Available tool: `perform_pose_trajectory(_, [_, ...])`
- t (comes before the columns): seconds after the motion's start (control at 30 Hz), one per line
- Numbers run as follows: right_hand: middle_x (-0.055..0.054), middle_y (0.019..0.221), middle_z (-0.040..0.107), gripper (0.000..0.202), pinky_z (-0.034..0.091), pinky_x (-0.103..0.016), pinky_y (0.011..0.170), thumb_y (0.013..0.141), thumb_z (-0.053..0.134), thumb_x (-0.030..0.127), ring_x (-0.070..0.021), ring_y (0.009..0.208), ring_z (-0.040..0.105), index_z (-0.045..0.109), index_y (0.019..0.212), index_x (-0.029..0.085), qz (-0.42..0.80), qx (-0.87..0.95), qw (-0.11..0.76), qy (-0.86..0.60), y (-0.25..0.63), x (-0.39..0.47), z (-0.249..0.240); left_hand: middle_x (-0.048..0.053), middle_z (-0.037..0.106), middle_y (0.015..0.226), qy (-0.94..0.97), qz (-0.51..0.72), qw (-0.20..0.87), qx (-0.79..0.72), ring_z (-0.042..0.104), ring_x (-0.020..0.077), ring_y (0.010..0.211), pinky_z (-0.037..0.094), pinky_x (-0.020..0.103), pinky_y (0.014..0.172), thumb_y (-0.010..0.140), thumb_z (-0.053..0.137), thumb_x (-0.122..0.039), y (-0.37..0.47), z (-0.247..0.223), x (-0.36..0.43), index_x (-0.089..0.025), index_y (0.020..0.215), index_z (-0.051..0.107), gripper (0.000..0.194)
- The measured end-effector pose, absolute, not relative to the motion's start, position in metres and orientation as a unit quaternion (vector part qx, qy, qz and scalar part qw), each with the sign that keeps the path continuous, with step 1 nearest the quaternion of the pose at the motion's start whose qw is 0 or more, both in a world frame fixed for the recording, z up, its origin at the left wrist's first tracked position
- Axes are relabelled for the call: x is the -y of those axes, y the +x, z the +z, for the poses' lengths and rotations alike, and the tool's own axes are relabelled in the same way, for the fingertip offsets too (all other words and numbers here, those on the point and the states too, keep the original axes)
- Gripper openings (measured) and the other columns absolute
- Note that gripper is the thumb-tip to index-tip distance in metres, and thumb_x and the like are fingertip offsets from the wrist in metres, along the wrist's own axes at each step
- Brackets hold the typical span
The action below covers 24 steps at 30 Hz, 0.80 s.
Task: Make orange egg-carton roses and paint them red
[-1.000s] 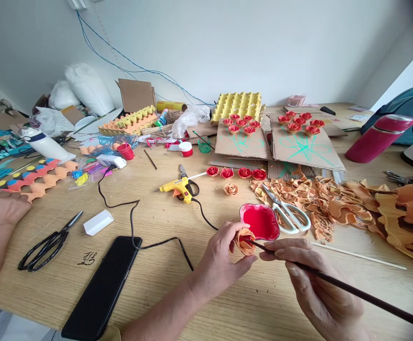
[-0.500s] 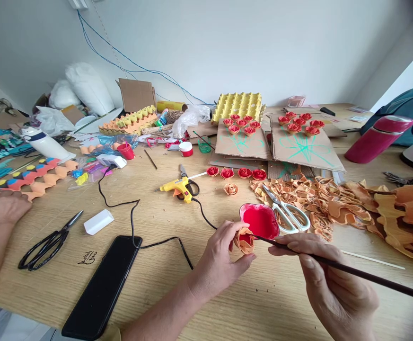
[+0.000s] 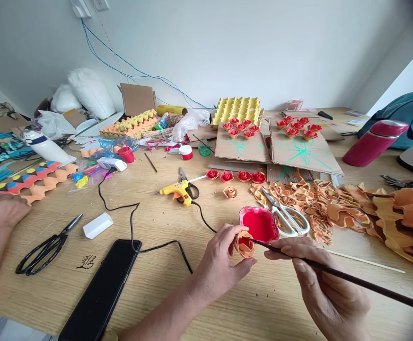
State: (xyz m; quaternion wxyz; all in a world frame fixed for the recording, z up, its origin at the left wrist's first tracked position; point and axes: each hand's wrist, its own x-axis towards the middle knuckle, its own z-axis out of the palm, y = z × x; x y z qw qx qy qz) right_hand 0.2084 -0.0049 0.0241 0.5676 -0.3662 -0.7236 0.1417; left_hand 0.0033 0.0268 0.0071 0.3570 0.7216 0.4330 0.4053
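Between the thumb and fingers of my left hand is an orange egg-carton flower, its inside partly red. My right hand grips a long dark paintbrush, whose tip reaches into the flower. Just behind the flower sits a dish of red paint. White-handled scissors lie against the dish's right side. Farther back, several red flowers stand in a row, with one unpainted orange flower in front of them.
Orange carton scraps spread over the right side. A yellow glue gun lies mid-table, its cord running toward my left hand. Black scissors and a phone are at left, near another person's hand. A red bottle stands back right.
The brush tip has shifted slightly left and down, deeper inside the flower, and my right hand has moved a little left with it. More red shows inside the flower. The view has tilted slightly.
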Motion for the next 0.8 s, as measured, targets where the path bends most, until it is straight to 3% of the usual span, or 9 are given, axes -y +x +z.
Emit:
perform_pose_trajectory(0.13, [-0.002,0.1,0.083,0.026,0.059,-0.025,0.098,0.103,0.058,0.007,-0.0145,0.1,0.078,0.071,0.121,0.02,0.123,0.706,0.583,-0.383,0.21,0.005,0.027,0.004,0.068,0.105,0.711,0.401,0.37,-0.444,0.064,0.019,0.089,0.051,0.028,0.076,0.078,0.081,-0.009,0.003,0.008,-0.027,-0.021,0.124,0.065,0.051])
perform_pose_trajectory(0.4, [-0.001,0.1,0.082,0.02,0.061,-0.024,0.093,0.104,0.057,0.01,-0.0134,0.091,0.08,0.073,0.11,0.022,0.11,0.682,0.61,-0.388,0.209,0.004,0.037,0.008,0.07,0.117,0.667,0.43,0.418,-0.443,0.068,0.0227,0.101,0.056,0.032,0.088,0.08,0.079,-0.013,0.002,0.005,-0.03,-0.021,0.125,0.064,0.049])
perform_pose_trajectory(0.57, [0.001,0.091,0.084,0.019,0.062,-0.021,0.09,0.106,0.058,0.013,-0.0128,0.089,0.081,0.072,0.116,0.023,0.119,0.692,0.598,-0.387,0.205,0.006,0.035,0.006,0.071,0.117,0.659,0.43,0.43,-0.443,0.068,0.0213,0.1,0.056,0.032,0.09,0.079,0.079,-0.013,0.002,0.005,-0.03,-0.022,0.125,0.063,0.049])
perform_pose_trajectory(0.8, [-0.003,0.103,0.083,0.021,0.061,-0.024,0.094,0.104,0.061,0.012,-0.0142,0.094,0.079,0.073,0.119,0.022,0.114,0.705,0.575,-0.399,0.21,0.006,0.025,0.005,0.072,0.112,0.651,0.428,0.427,-0.459,0.068,0.0196,0.095,0.056,0.03,0.087,0.079,0.08,-0.015,0.003,0.007,-0.029,-0.022,0.121,0.064,0.045])
